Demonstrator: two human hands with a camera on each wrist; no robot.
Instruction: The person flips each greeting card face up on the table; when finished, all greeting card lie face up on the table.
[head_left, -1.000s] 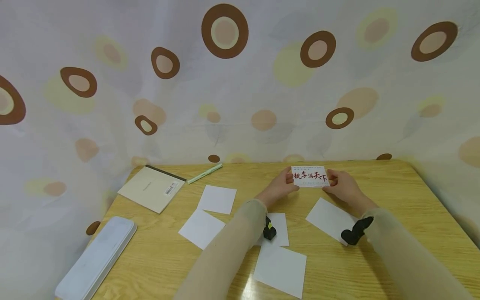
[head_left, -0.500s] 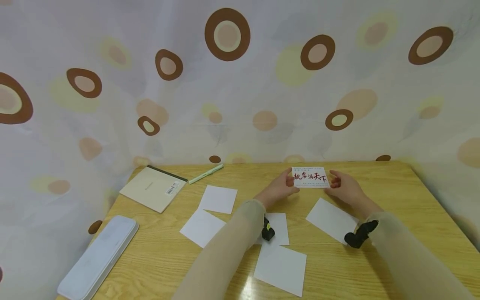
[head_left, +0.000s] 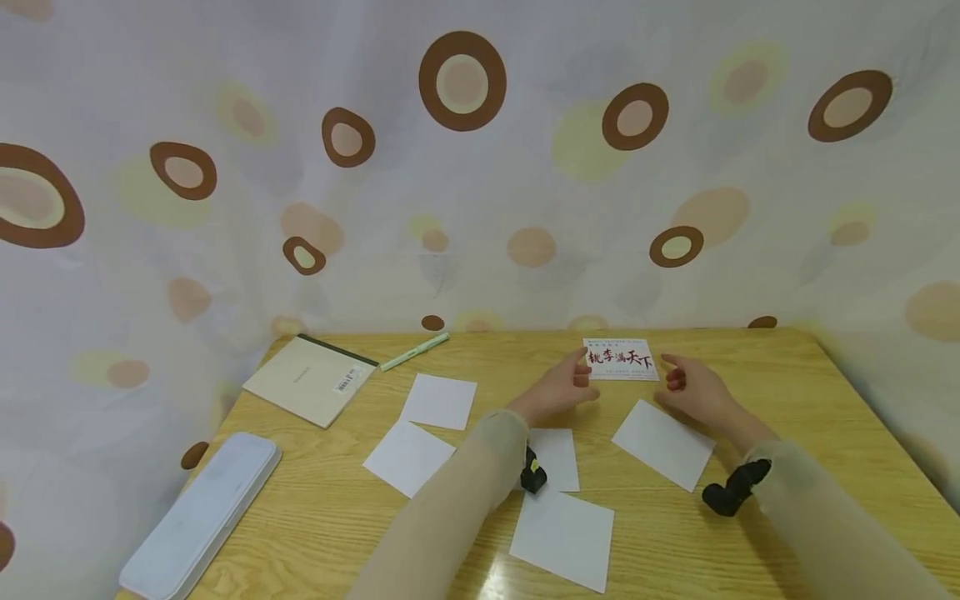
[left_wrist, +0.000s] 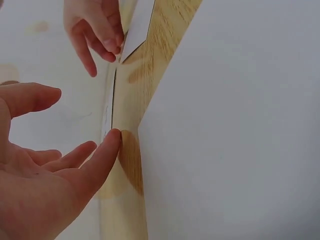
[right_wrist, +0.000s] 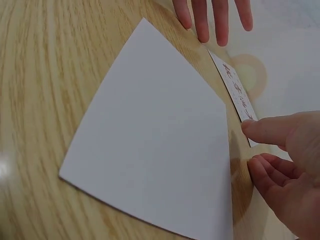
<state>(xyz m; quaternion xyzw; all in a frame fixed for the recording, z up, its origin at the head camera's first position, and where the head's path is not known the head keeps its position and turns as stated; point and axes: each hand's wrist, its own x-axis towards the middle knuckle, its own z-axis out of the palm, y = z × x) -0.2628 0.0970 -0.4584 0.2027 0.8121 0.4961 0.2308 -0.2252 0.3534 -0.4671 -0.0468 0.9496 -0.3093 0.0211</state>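
Two hands, left hand (head_left: 552,390) and right hand (head_left: 701,396), we saw either side of lettered card (head_left: 621,362), flat near far edge of table (head_left: 787,392); left relaxed, thumb and index well apart, gripping nothing; right loosely curled, also gripping nothing; whether either touched card, we could not tell; near right lay blank card (head_left: 664,445); farther left, notebook (head_left: 300,379), pen (head_left: 415,352), case (head_left: 200,517)

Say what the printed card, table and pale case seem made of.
Printed card: likely stiff paper, smooth; thin, straight, crisp edges.
Table: wood or wood-look laminate; grain lines, somewhat glossy by the bright glare spot.
Pale case: plastic or painted metal, can't tell; smooth, rounded corners.
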